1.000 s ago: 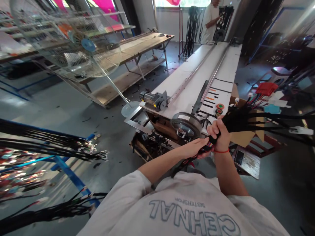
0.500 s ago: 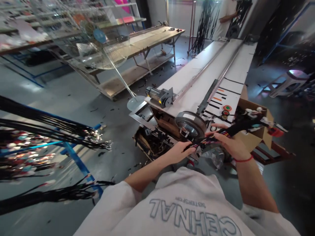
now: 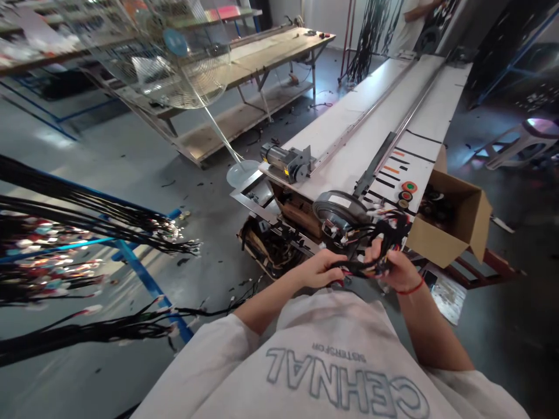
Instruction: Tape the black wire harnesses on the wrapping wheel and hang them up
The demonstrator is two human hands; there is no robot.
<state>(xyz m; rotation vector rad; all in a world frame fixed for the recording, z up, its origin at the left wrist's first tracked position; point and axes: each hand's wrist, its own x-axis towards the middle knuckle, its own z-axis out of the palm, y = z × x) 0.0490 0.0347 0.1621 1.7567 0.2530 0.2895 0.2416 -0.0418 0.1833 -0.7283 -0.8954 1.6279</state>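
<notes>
A bundle of black wire harness (image 3: 379,233) with coloured wires and white connectors is bunched up between both my hands, in front of my chest. My left hand (image 3: 321,269) is closed on the near end of the bundle. My right hand (image 3: 393,267), with a red string on its wrist, is closed on the bundle's other side, fingers curled round the wires. Just beyond them sits a round metal wheel (image 3: 338,210) at the near end of a long white workbench (image 3: 349,157).
An open cardboard box (image 3: 454,224) stands right of the bench end. A blue rack (image 3: 131,262) hung with black harnesses fills the left. A floor fan (image 3: 174,52) and wooden tables (image 3: 271,52) stand behind. Another person (image 3: 414,23) works at the bench's far end.
The harness, stretched out to the right a second ago, is now gathered into a bunch between my hands. My right hand came down and closer. My view tilted towards the bench.
</notes>
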